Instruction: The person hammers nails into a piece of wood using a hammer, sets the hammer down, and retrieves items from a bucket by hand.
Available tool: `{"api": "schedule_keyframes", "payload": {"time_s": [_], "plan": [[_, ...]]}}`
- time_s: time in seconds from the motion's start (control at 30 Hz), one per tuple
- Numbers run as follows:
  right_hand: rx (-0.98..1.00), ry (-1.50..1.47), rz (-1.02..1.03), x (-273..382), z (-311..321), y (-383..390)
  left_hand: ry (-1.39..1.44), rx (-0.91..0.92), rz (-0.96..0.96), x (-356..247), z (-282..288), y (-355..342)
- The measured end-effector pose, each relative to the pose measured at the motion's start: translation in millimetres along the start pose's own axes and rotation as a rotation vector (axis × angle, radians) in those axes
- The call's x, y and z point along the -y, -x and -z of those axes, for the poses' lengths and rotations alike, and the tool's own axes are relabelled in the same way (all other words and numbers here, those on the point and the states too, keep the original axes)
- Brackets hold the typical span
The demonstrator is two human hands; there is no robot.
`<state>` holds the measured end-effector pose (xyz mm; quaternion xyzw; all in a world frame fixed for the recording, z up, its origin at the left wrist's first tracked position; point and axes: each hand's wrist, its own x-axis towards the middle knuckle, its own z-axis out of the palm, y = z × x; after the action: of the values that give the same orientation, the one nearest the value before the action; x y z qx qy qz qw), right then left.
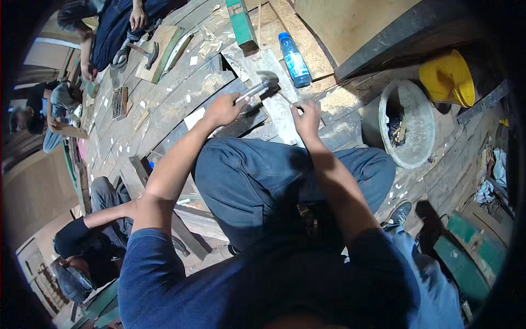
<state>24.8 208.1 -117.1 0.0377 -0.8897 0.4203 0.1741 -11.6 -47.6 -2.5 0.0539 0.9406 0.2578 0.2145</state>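
My left hand [223,111] is closed around the handle of a hammer [267,84], whose metal head is over a pale, worn board [280,115] in front of my knees. My right hand [306,117] is closed, pinching a thin rod [287,99] that slants down toward the board beside the hammer head. Whether the rod is a nail or a slim tool, I cannot tell. Its far tip lies close to the hammer head, and contact between them is unclear.
A water bottle [296,61] lies beyond my right hand, near a green-painted block [241,26]. To the right are a grey bucket [382,123] with scraps inside and a yellow helmet-like container [446,77]. At upper left, another person's hammer [147,55] rests near wood pieces. Co-workers sit along the left.
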Motion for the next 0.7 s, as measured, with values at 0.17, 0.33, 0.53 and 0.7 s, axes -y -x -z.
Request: {"api": "schedule_keyframes", "payload": {"time_s": [0.17, 0.33, 0.53, 0.7], "plan": [[0.040, -0.085, -0.056, -2.3, -1.8, -0.3, -0.114, -0.010, -0.055, -8.6, 5.3, 6.0], [0.014, -0.115, -0.067, -6.8, -5.3, 0.1, -0.177, 0.064, -0.024, -16.5, 3.8, -0.1], [0.040, -0.055, -0.046, -5.9, -4.0, -0.1, -0.142, -0.058, -0.024, -25.4, 3.7, 1.5], [0.054, -0.147, -0.089, -0.2, -9.0, 2.0, -0.068, -0.098, -0.114, -0.5, -5.6, 5.4]]}}
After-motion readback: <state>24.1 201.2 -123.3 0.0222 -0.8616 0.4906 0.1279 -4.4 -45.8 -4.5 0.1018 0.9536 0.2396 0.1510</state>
